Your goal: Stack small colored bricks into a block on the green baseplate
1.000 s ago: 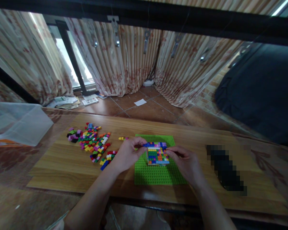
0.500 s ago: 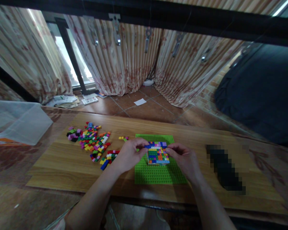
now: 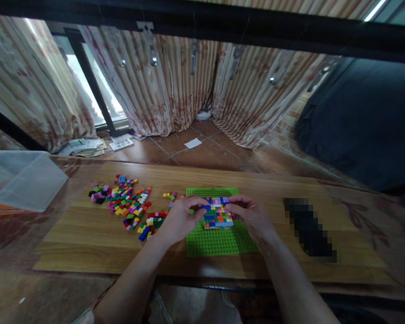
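Observation:
A multicoloured toy brick build (image 3: 218, 217), blocky and made of many small bricks, stands on a green studded baseplate (image 3: 219, 245). My left hand (image 3: 184, 216) pinches at its far left corner, around a blue brick there, with thumb and index finger close together. On the opposite side, my right hand (image 3: 251, 216) grips the far right corner, its fingertips on the purple and blue bricks. The fingertips partly cover both corners. Left of the baseplate lie loose toy bricks (image 3: 128, 198) in many colours, a few of them partly behind my left hand.
A wooden board (image 3: 87, 243) bears the baseplate and the bricks. At the far left stands a clear plastic box (image 3: 27, 180). A pixelated dark object (image 3: 310, 229) lies on the right. Beyond are papers (image 3: 84, 146) on the tiled floor and striped curtains (image 3: 175, 90).
The view has shifted slightly, so most things sit a little further left. My right hand's fingers have moved slightly toward the far edge of the build. Both hands stay at it.

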{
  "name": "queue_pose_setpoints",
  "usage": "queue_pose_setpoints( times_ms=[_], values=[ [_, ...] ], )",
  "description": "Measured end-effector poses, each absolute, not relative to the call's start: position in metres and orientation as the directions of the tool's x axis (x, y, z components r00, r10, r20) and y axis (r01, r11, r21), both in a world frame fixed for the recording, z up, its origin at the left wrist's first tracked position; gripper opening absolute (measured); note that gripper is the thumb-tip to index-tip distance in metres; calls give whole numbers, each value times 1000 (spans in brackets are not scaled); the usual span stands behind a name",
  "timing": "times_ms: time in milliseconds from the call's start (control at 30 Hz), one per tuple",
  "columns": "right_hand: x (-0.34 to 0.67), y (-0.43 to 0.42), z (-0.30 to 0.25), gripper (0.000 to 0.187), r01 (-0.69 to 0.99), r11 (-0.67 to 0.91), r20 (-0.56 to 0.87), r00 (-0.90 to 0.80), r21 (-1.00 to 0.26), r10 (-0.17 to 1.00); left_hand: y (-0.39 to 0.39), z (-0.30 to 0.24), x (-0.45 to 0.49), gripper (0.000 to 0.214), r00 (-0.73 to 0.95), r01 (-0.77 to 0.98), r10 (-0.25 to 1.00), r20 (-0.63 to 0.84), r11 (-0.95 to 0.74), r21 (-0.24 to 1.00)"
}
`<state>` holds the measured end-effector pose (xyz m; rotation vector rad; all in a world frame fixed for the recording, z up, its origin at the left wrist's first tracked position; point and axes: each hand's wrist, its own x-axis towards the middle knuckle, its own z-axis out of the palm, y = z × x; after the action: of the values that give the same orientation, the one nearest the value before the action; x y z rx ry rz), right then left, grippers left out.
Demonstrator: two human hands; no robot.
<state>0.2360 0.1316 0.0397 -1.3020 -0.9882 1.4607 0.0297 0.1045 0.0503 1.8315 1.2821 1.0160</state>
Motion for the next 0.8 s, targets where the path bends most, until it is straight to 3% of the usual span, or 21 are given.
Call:
queue_pose_setpoints(
  times_ms=[800],
  values=[
    [224, 137, 28, 39, -175, -234, -232, -35, -956, 972, 106, 54, 28, 17, 257, 509, 938, 231, -335, 793]
  ],
)
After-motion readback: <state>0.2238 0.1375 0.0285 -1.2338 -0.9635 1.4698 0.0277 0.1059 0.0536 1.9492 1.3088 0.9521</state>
